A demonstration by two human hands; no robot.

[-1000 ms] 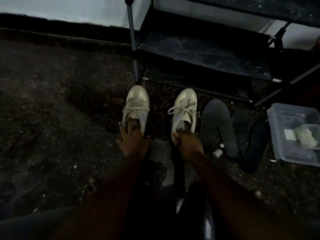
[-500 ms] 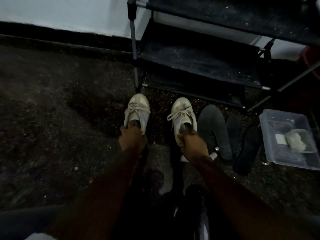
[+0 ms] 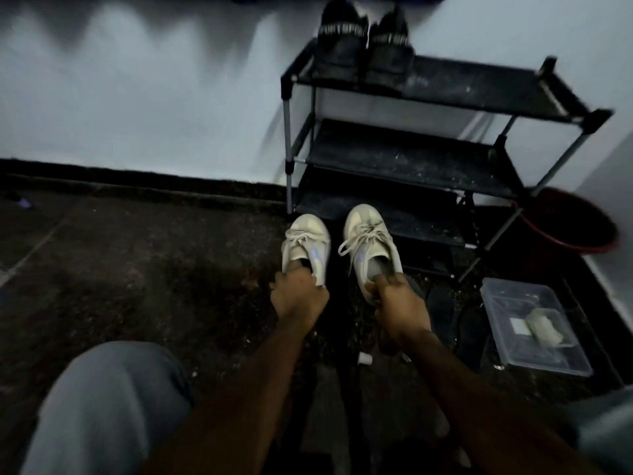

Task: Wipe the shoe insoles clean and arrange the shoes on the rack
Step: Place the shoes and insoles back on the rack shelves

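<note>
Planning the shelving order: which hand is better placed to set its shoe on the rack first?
Right hand, probably: its pale shoe already overlaps the rack front, while the left hand holds its shoe just outside the rack's left post.

Dim, murky, motion-blurred, warped edges.

Dark shoes (image 3: 364,51) block the rack's (image 3: 445,87) top-left; other tiers lie open.

A pale lace-up sneaker (image 3: 306,246) is gripped at its heel by the left hand (image 3: 298,294), toe pointing away from it. Its twin, the second pale sneaker (image 3: 370,245), is held the same way by the right hand (image 3: 399,302). Beyond both hands stands the black three-tier shoe rack (image 3: 428,156), a pair of dark shoes (image 3: 364,49) on its top shelf. Dark insoles (image 3: 455,320) lie on the floor just right of the right hand.
</note>
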